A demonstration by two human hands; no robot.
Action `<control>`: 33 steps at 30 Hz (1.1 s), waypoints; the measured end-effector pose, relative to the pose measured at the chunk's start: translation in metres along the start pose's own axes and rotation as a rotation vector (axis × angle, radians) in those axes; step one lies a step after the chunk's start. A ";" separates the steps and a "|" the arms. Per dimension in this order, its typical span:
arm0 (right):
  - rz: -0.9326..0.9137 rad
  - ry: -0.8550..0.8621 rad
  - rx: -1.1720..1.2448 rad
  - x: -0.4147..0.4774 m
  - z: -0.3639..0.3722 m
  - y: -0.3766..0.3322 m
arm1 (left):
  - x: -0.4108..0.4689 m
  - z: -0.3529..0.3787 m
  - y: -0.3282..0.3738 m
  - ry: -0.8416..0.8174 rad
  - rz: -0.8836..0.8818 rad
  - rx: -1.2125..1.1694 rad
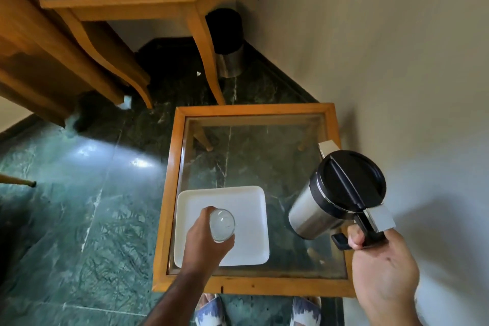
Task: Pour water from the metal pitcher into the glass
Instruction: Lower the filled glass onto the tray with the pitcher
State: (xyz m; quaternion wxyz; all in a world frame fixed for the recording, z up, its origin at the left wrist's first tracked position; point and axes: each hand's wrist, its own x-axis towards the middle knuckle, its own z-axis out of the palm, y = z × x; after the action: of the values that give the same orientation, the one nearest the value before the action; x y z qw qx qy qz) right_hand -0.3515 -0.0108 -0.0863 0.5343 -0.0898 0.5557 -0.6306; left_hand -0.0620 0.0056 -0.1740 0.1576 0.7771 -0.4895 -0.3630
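A clear glass [222, 224] sits over the white square tray [248, 246], and my left hand [205, 243] is wrapped around its side. My right hand [381, 267] grips the black handle of the metal pitcher [317, 209], which has a steel body and a closed black lid. The pitcher hangs in the air above the right side of the small table, leaning slightly left toward the tray. The pitcher and the glass are well apart. I cannot tell whether the glass rests on the tray or is lifted off it.
The tray lies on a low glass-topped table with a wooden frame [169, 193], standing against a pale wall [397, 61]. A taller wooden table [132, 2] and a steel waste bin [229, 58] stand beyond it. Green marble floor [79, 219] spreads to the left.
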 end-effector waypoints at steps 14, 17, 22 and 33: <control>0.013 -0.076 0.004 0.006 -0.019 0.036 | 0.012 0.026 -0.033 -0.030 -0.005 0.029; -0.003 -0.071 0.025 0.007 -0.022 0.040 | 0.013 0.028 -0.035 -0.022 -0.013 0.025; -0.040 -0.071 0.037 0.007 -0.027 0.046 | 0.015 0.030 -0.034 -0.007 -0.015 0.011; -0.113 -0.066 -0.024 -0.004 -0.042 0.065 | 0.014 0.035 -0.031 0.002 -0.023 0.020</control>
State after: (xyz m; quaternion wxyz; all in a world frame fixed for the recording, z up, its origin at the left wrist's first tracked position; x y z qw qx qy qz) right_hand -0.3421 0.0296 -0.1518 0.5150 -0.1482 0.5393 -0.6496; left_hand -0.0636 0.0115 -0.2221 0.1459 0.7846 -0.4839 -0.3591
